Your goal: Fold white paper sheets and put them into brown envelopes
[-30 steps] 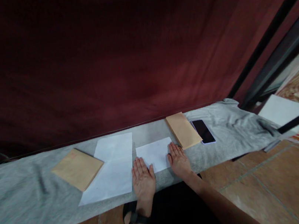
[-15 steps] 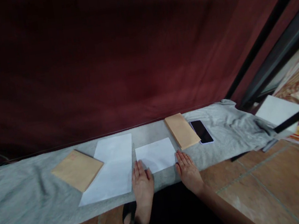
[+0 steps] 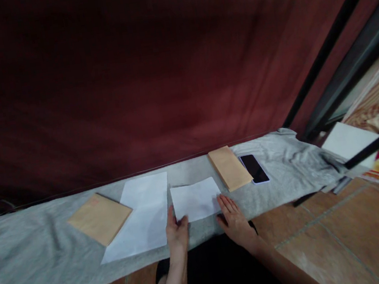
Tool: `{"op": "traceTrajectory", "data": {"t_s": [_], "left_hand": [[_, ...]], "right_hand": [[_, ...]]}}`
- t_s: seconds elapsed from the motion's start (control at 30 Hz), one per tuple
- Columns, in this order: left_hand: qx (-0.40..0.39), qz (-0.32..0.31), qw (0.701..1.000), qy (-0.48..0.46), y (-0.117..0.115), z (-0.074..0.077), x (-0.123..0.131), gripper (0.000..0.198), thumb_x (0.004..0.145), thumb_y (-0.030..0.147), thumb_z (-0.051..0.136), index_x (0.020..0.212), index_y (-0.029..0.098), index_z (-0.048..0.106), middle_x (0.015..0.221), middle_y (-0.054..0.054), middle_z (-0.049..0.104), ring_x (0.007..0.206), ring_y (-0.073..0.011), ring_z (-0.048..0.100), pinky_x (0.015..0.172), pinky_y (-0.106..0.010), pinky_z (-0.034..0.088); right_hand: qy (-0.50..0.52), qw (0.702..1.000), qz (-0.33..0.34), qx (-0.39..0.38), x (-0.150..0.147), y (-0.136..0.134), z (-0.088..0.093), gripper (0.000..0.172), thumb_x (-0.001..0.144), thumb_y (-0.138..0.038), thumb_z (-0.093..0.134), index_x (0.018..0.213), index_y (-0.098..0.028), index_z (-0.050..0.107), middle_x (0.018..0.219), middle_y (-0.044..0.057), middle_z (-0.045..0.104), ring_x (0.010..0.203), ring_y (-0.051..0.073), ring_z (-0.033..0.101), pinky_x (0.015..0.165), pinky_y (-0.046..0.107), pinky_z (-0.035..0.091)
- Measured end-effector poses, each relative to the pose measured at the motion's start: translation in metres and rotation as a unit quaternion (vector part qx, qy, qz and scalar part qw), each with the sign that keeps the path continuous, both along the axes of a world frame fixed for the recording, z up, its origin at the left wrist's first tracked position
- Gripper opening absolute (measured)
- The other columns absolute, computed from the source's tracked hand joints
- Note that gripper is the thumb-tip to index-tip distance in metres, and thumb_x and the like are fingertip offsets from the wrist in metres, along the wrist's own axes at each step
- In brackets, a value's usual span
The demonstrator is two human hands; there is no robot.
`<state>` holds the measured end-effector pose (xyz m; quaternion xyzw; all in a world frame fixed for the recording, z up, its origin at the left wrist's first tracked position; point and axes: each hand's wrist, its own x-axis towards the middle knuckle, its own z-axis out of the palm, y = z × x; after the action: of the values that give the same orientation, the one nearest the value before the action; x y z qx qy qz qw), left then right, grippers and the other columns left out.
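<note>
A small white sheet of paper (image 3: 196, 200), which looks folded, lies in front of me on the grey cloth, its far edge slightly wavy. My left hand (image 3: 177, 234) is turned on its side at the near left corner, with the thumb over the paper and the fingers along its left edge, closed on that corner. At the right edge, my right hand (image 3: 235, 220) lies flat with its fingers stretched out, the fingertips touching the paper. A larger white sheet with a crease (image 3: 146, 215) rests left of my left hand.
A brown envelope (image 3: 99, 219) overlaps the large sheet's left side. To the right lie brown envelopes (image 3: 229, 169) stacked beside a phone (image 3: 255, 168). Grey cloth (image 3: 31, 251) covers the narrow bench below a dark red curtain (image 3: 166, 79). Black metal bars (image 3: 332, 47) slant at the right.
My left hand has turned from lying flat to gripping the paper's near left corner. My right hand has shifted slightly left onto the paper's right edge.
</note>
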<state>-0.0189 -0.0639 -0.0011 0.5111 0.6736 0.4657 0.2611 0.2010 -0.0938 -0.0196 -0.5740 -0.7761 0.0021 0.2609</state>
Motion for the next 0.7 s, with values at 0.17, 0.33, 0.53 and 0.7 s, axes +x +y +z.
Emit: {"op": "traceTrajectory", "data": {"t_s": [0.17, 0.33, 0.53, 0.7], "left_hand": [[0.009, -0.04, 0.994, -0.102, -0.009, 0.059, 0.026, 0.063, 0.085, 0.028, 0.056, 0.146, 0.017, 0.044, 0.135, -0.011, 0.065, 0.117, -0.025, 0.065, 0.098, -0.038, 0.055], [0.028, -0.074, 0.986, -0.15, -0.019, 0.099, 0.045, 0.055, 0.093, 0.046, 0.053, 0.141, 0.02, 0.052, 0.14, -0.009, 0.061, 0.126, -0.0274, 0.059, 0.101, -0.038, 0.054], [-0.053, 0.019, 0.987, -0.147, -0.015, 0.053, 0.039, 0.064, 0.086, 0.041, 0.066, 0.143, 0.018, 0.047, 0.145, -0.015, 0.054, 0.132, -0.03, 0.053, 0.103, -0.042, 0.051], [-0.11, -0.026, 0.967, -0.227, -0.013, 0.01, 0.039, 0.083, 0.083, 0.025, 0.065, 0.154, 0.013, 0.025, 0.119, -0.014, 0.071, 0.106, -0.0262, 0.07, 0.092, -0.042, 0.057]], "right_hand": [[0.082, 0.994, 0.052, -0.042, -0.031, 0.004, 0.031, 0.064, 0.095, -0.029, 0.049, 0.156, -0.016, 0.033, 0.155, 0.012, 0.044, 0.141, 0.027, 0.043, 0.115, 0.046, 0.04], [0.314, 0.941, 0.037, -0.122, -0.049, 0.025, 0.055, 0.047, 0.103, -0.035, 0.033, 0.143, -0.022, 0.054, 0.135, 0.007, 0.064, 0.124, 0.023, 0.061, 0.102, 0.036, 0.051], [0.664, 0.7, 0.016, -0.262, -0.051, 0.03, 0.059, 0.063, 0.096, -0.065, 0.041, 0.127, -0.014, 0.062, 0.112, 0.014, 0.073, 0.101, 0.027, 0.07, 0.083, 0.039, 0.058], [0.823, 0.476, -0.028, -0.307, -0.058, 0.02, 0.045, 0.047, 0.079, -0.054, 0.075, 0.113, -0.022, 0.064, 0.11, 0.007, 0.074, 0.1, 0.024, 0.07, 0.087, 0.038, 0.056]]}}
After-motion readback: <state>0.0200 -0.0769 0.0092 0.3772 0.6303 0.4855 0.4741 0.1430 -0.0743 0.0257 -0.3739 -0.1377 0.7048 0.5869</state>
